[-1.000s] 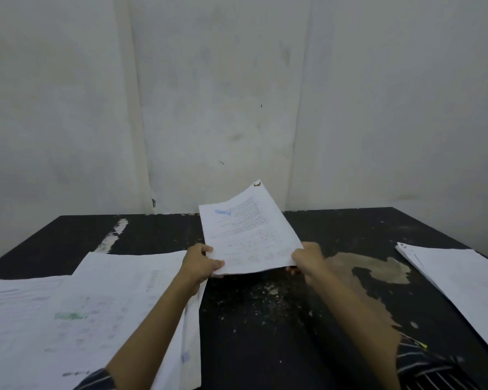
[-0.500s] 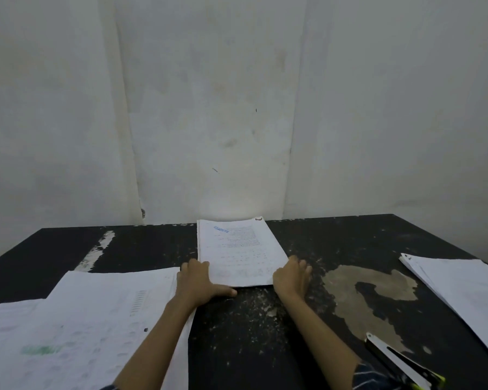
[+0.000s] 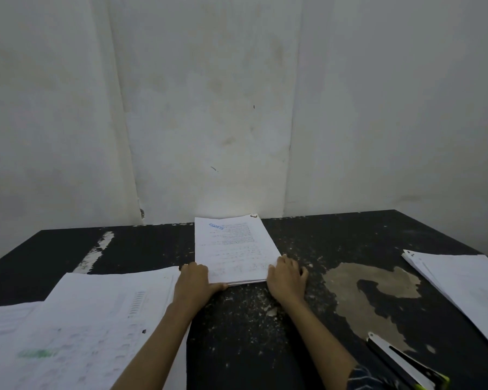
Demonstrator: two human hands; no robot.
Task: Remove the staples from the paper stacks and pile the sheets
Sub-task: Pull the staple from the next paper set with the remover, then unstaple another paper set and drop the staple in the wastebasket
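Head view: a paper stack (image 3: 234, 249) lies flat on the dark table (image 3: 350, 240), long axis running away from the person, staple (image 3: 253, 215) at its far-right corner. The right hand (image 3: 286, 280) rests loose-fingered against the near-right corner. The left hand (image 3: 193, 280) cups the near-left corner, grip unclear. A black tool (image 3: 403, 364) lies right of the stack, nearer the person.

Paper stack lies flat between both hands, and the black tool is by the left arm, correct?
Not quite: the head view shows the black tool beside the right arm. The paper stack does lie flat between the left hand and right hand.
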